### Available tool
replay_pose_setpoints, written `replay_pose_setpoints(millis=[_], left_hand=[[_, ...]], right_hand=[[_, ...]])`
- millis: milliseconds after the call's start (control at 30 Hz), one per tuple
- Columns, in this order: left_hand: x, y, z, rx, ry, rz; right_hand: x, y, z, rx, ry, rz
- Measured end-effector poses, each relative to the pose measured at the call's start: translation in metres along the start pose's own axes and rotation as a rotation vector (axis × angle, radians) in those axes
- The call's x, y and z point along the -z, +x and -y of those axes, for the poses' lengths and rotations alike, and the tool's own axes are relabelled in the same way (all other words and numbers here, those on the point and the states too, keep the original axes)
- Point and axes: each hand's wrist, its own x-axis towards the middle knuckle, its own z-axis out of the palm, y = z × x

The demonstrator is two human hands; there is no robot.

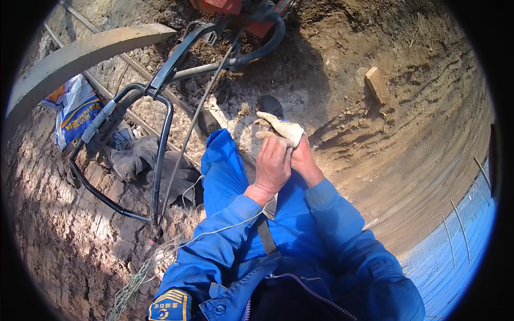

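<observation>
Both my hands meet in front of my knees. A cream work glove [288, 129] covers my right hand [279, 126], leaving the wrist bare. Its gloved fingers point away to the left, stretched out and apart from the thumb. My left hand [272, 163] is bare, with its fingers closed on the glove's cuff at the right wrist. The exact grip is partly hidden behind the left knuckles. Blue work sleeves cover both forearms.
A machine with a black tubular handlebar [165, 128] and red body [219, 5] stands at the left. Near it are a concrete beam [107, 44], printed bag [78, 115] and dark grey clothing [140, 158]. A wooden block [377, 84] lies right; blue sheeting [460, 251] borders the dirt.
</observation>
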Motion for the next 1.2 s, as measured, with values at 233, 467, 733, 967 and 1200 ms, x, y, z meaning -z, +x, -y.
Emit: replay_pose_setpoints(millis=[233, 467, 733, 967, 1200], left_hand=[[0.001, -0.02, -0.014, 0.287, 0.083, -0.113], [-0.007, -0.014, -0.004, 0.122, 0.141, -0.079], [-0.002, -0.016, -0.012, 0.144, -0.066, -0.145], [0.01, 0.008, 0.043, 0.62, -0.585, -0.214], [0.02, 0.022, 0.05, 0.483, -0.457, -0.05]], right_hand=[[0.015, -0.002, 0.035, -0.363, 0.835, 0.08], [-0.001, -0.013, 0.03, -0.272, 0.877, 0.013], [0.019, 0.022, 0.039, 0.259, -0.518, 0.18], [0.009, -0.001, 0.071, -0.413, 0.975, 0.181], [0.016, -0.001, 0.06, -0.545, 1.135, 0.227]])
